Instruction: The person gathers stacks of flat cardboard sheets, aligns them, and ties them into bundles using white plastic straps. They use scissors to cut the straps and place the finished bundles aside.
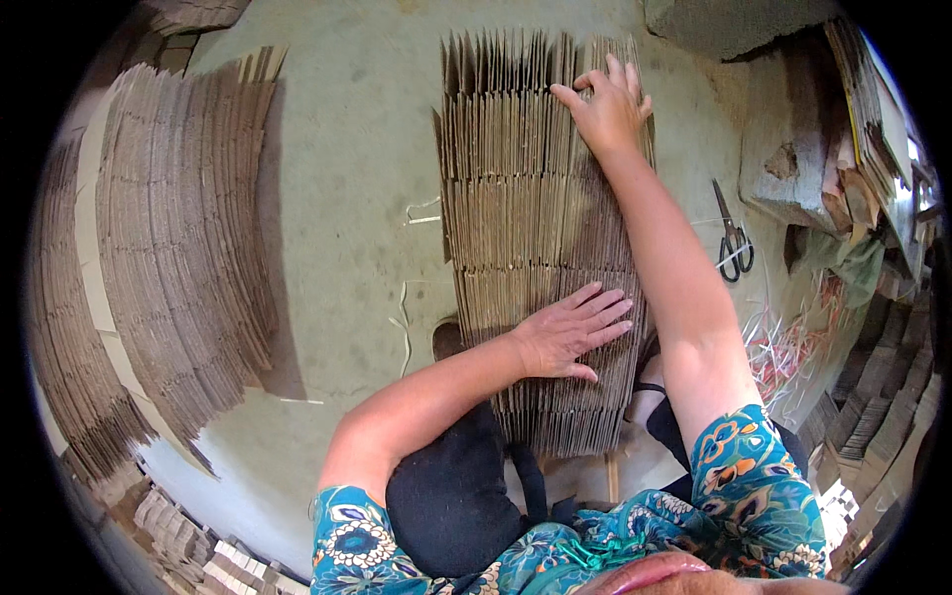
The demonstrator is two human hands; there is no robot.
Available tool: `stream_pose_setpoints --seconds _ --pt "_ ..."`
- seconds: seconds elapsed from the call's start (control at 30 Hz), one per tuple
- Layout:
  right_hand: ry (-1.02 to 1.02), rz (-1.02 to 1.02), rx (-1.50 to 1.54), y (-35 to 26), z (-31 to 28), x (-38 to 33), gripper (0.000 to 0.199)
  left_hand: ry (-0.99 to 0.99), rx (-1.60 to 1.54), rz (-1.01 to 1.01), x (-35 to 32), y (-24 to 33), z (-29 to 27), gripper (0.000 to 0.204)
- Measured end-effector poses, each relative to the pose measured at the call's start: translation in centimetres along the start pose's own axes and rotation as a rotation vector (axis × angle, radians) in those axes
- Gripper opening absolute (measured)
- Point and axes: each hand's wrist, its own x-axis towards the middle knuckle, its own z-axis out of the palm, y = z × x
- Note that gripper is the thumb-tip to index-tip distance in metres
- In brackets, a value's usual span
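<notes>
As we look down through the head camera, we see a bundle of flattened cardboard sheets (540, 228) standing on edge on the concrete floor (347, 169), running away from the person's knees toward the top of the picture. We see the left hand (573, 332) lying flat on the near part of the bundle, fingers spread and pointing right, palm pressed on the sheet edges; its grip is open and it closes around nothing. We see the right hand (607, 107) reaching with a straight arm to the far end of the same bundle, fingers splayed over the top edges of the sheets; its grip is likewise open, pressing rather than clasping. To the left, well apart from the bundle, we make out a large fanned stack of cardboard (178, 248) curving across the floor. To the right of the right forearm, a pair of scissors (732, 238) lies on the floor, near a tangle of thin plastic strapping (793, 342). We also see more cardboard piles (878, 109) along the right rim.
</notes>
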Motion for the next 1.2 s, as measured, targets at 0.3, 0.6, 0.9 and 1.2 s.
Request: stream_pose_setpoints --seconds 0.3,0.6,0.9,1.2 --pt "0.033 0.031 0.012 -0.2 0.0 0.6 0.021 0.027 -0.013 0.014 -0.1 0.1 -0.1 0.090" --pt "-0.060 0.032 -0.085 -2.3 -0.5 0.0 0.038 0.024 -0.004 0.007 -0.2 0.1 -0.2 0.089" --pt "-0.039 0.008 -0.147 -2.1 -0.3 0.1 0.050 0.018 -0.019 0.011 0.0 0.1 0.0 0.089" --pt "0.063 -0.042 -0.035 -1.3 0.6 0.8 0.030 0.035 -0.023 0.029 0.1 -0.1 0.3 0.088"
